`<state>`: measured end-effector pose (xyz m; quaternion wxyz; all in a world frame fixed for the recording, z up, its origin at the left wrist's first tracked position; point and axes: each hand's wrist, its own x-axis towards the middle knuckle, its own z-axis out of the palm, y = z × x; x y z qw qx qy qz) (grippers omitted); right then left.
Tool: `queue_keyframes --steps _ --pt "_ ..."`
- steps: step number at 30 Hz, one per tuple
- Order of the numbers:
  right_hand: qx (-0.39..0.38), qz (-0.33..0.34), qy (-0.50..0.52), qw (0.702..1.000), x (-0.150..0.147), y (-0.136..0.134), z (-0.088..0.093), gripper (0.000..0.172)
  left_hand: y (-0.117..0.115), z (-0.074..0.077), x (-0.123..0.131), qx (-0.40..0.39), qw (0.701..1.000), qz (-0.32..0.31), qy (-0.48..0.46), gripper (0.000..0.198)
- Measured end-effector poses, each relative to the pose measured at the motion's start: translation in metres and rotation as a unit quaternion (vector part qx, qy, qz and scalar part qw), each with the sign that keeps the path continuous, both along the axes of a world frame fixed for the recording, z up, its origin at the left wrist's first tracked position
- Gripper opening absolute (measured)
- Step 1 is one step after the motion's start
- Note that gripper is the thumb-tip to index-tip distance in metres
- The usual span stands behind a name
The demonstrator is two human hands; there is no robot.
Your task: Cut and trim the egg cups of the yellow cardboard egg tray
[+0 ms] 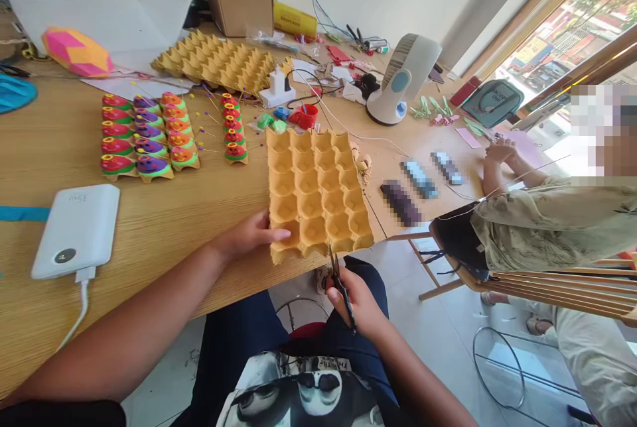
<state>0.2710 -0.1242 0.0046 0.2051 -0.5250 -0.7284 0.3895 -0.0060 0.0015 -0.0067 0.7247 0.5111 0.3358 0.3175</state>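
My left hand (251,235) grips the lower left corner of a yellow egg carton tray (311,206), thumb on top and the other fingers hidden underneath. The tray lies partly over the front edge of the wooden table. In my right hand (361,304) is a pair of black scissors (342,291), its blades pointing up at the tray's lower edge. To the left on the table stand rows of painted carton pieces (148,137) in red, purple, orange and green, and a narrower strip of them (233,128).
A white power bank (79,228) with a cable lies at the left. Behind are a second egg tray (213,59), a power adapter (277,89), a red cup (306,115) and a white fan (408,75). Another person (552,221) sits at the right.
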Motion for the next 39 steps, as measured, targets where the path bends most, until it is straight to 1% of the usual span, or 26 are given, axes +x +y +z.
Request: queue_keyframes --steps 3,6,9,11,13,17,20,23,25,26,28,29,31,32,33,34,36,38,39 --pt "-0.016 -0.016 -0.054 0.998 0.018 -0.008 0.004 0.042 -0.001 0.003 0.002 0.027 1.000 -0.007 0.007 0.080" --pt "-0.015 -0.051 -0.124 0.991 0.039 -0.014 0.003 0.039 0.000 0.004 0.004 0.049 0.999 0.024 0.003 0.083" --pt "-0.013 -0.112 -0.146 0.983 0.060 -0.018 0.001 0.035 0.002 0.002 0.003 0.069 0.996 0.055 0.002 0.085" --pt "-0.018 -0.145 -0.146 0.979 0.072 -0.019 0.000 0.035 0.005 0.000 0.001 0.083 0.994 0.074 0.005 0.088" --pt "-0.018 -0.160 -0.143 0.977 0.081 -0.019 -0.002 0.033 0.008 -0.002 -0.003 0.101 0.990 0.094 0.009 0.090" --pt "0.020 -0.180 -0.101 0.978 0.095 -0.013 -0.007 0.031 0.014 0.000 -0.009 0.130 0.983 0.132 0.014 0.085" --pt "0.041 -0.192 -0.072 0.978 0.101 -0.008 -0.013 0.030 0.016 0.006 -0.007 0.162 0.972 0.169 0.007 0.088" --pt "0.056 -0.202 -0.058 0.976 0.104 -0.005 -0.015 0.033 0.016 0.016 -0.004 0.226 0.952 0.199 0.056 0.081" --pt "0.064 -0.209 -0.050 0.975 0.105 -0.004 -0.013 0.034 0.015 0.024 -0.008 0.268 0.928 0.224 0.127 0.076" --pt "0.066 -0.212 -0.047 0.974 0.105 -0.005 -0.012 0.035 0.014 0.028 -0.011 0.280 0.915 0.229 0.180 0.073" --pt "0.069 -0.219 -0.042 0.972 0.105 -0.007 -0.011 0.035 0.013 0.035 -0.023 0.311 0.877 0.226 0.290 0.064" --pt "0.070 -0.223 -0.040 0.972 0.106 -0.008 -0.010 0.035 0.012 0.038 -0.030 0.333 0.852 0.214 0.341 0.057" --pt "0.069 -0.229 -0.037 0.970 0.107 -0.011 -0.010 0.036 0.013 0.038 -0.045 0.386 0.787 0.188 0.443 0.043" --pt "0.068 -0.231 -0.037 0.970 0.107 -0.012 -0.010 0.036 0.014 0.036 -0.052 0.420 0.757 0.166 0.472 0.035" --pt "0.066 -0.233 -0.037 0.969 0.109 -0.014 -0.010 0.036 0.016 0.034 -0.058 0.455 0.736 0.139 0.481 0.031" --pt "0.065 -0.235 -0.037 0.969 0.110 -0.015 -0.010 0.036 0.018 0.031 -0.064 0.489 0.720 0.105 0.482 0.032" --pt "0.063 -0.239 -0.040 0.968 0.113 -0.016 -0.010 0.037 0.024 0.024 -0.072 0.527 0.688 0.062 0.496 0.036" --pt "0.063 -0.243 -0.044 0.967 0.116 -0.015 -0.010 0.038 0.030 0.018 -0.077 0.544 0.669 0.024 0.506 0.037" --pt "0.062 -0.245 -0.046 0.967 0.117 -0.015 -0.009 0.039 0.034 0.016 -0.078 0.544 0.666 0.014 0.510 0.039"
